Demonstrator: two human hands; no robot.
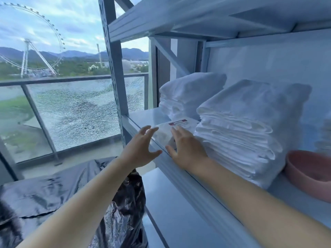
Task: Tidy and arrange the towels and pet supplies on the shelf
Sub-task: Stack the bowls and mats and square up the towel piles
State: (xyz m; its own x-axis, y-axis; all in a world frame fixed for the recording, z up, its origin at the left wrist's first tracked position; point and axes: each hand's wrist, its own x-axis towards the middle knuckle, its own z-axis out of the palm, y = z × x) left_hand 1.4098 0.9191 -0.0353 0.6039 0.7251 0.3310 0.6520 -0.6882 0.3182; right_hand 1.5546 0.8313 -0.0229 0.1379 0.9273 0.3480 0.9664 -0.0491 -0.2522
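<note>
One head-worn wide-angle view, close to the grey metal shelf (179, 169), looks forward and slightly down across its front edge, with a balcony railing (59, 80) at left.

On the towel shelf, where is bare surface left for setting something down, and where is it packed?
Bare metal lies at the shelf's left end, between the upright post and the far towel stack. Crowded: plastic packet under both hands, near towel stack, then the pink bowl.

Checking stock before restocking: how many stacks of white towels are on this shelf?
2. One stack of white towels stands near the shelf's front edge, beside the pink bowl. The other stack stands farther back, to the left. More may lie beyond the frame's right edge.
</note>
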